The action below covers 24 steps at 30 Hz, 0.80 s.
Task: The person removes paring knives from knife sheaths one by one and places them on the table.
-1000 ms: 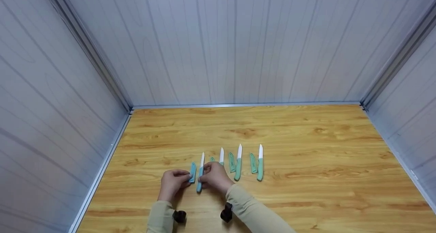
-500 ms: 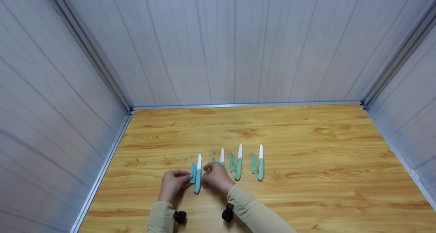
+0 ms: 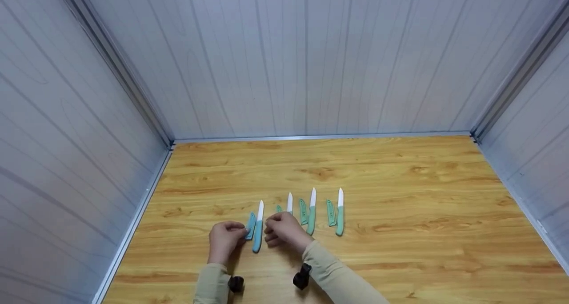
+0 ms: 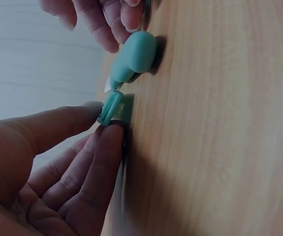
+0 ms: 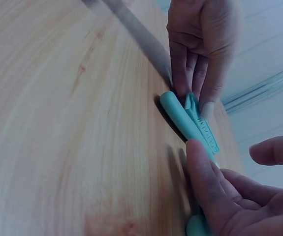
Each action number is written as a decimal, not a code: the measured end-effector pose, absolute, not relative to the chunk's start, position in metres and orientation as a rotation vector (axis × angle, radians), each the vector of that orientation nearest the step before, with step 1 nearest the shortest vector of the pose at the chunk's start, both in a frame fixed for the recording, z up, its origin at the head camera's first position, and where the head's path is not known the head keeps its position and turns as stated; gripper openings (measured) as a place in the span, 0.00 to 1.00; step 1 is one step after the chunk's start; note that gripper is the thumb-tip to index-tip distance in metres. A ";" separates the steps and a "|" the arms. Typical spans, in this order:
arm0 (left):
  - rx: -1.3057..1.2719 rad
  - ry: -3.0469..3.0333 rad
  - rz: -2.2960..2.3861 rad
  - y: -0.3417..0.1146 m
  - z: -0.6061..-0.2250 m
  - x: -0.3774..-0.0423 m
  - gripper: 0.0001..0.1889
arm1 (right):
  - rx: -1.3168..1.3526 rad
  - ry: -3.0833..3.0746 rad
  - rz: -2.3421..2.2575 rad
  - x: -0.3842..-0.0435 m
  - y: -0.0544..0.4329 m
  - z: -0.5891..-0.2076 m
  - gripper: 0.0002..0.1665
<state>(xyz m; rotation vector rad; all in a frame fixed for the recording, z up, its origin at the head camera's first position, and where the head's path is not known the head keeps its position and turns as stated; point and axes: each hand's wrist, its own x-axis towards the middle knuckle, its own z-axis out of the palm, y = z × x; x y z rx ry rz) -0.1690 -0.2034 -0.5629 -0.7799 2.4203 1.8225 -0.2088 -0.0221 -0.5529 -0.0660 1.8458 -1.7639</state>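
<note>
My left hand (image 3: 223,242) pinches a blue-green knife sheath (image 3: 251,225) between thumb and fingertips, low over the table. In the left wrist view, the open end of the sheath (image 4: 110,108) faces the camera. Just right of it lies a paring knife (image 3: 258,236), white blade pointing away and blue-green handle toward me. My right hand (image 3: 286,230) is beside that handle, holding nothing; in the right wrist view its thumb and fingers (image 5: 207,184) are spread apart. It partly covers another knife (image 3: 290,202) and its sheath (image 3: 278,208).
Farther right lie two green-handled knives, one in the middle (image 3: 311,215) and one at the end (image 3: 340,215). Each has a green sheath at its left, the middle sheath (image 3: 303,211) and the end sheath (image 3: 331,213). Pale panel walls (image 3: 311,73) enclose the wooden table (image 3: 422,215).
The right hand has let go of the nearest knife, which now lies farther left beside the sheath, and has drawn back slightly right. The left hand still holds the sheath, shifted slightly left.
</note>
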 end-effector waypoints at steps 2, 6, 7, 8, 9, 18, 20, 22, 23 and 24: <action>-0.758 2.452 1.811 -0.203 -0.563 -0.169 0.09 | -0.065 1.826 -1.770 -0.209 -0.022 -0.553 0.18; -0.713 2.488 1.805 -0.201 -0.563 -0.168 0.08 | -0.079 1.804 -1.782 -0.210 -0.019 -0.555 0.17; -0.709 2.496 1.795 -0.200 -0.563 -0.168 0.08 | -0.082 1.799 -1.787 -0.210 -0.018 -0.555 0.16; -0.709 2.496 1.789 -0.200 -0.563 -0.168 0.08 | -0.088 1.799 -1.788 -0.210 -0.016 -0.556 0.16; -0.711 2.496 1.785 -0.200 -0.563 -0.168 0.08 | -0.095 1.797 -1.790 -0.210 -0.015 -0.556 0.16; -0.723 2.533 1.715 -0.201 -0.563 -0.170 0.08 | -0.100 1.741 -1.818 -0.211 -0.006 -0.557 0.18; -0.725 2.534 1.705 -0.201 -0.562 -0.170 0.08 | -0.098 1.742 -1.818 -0.210 -0.005 -0.557 0.18; -0.737 2.537 1.694 -0.201 -0.561 -0.169 0.08 | -0.102 1.741 -1.823 -0.210 -0.004 -0.556 0.19; -0.744 2.538 1.688 -0.201 -0.560 -0.169 0.09 | -0.106 1.742 -1.824 -0.209 -0.003 -0.555 0.19; -0.751 2.539 1.684 -0.201 -0.559 -0.168 0.09 | -0.110 1.747 -1.824 -0.208 -0.002 -0.554 0.19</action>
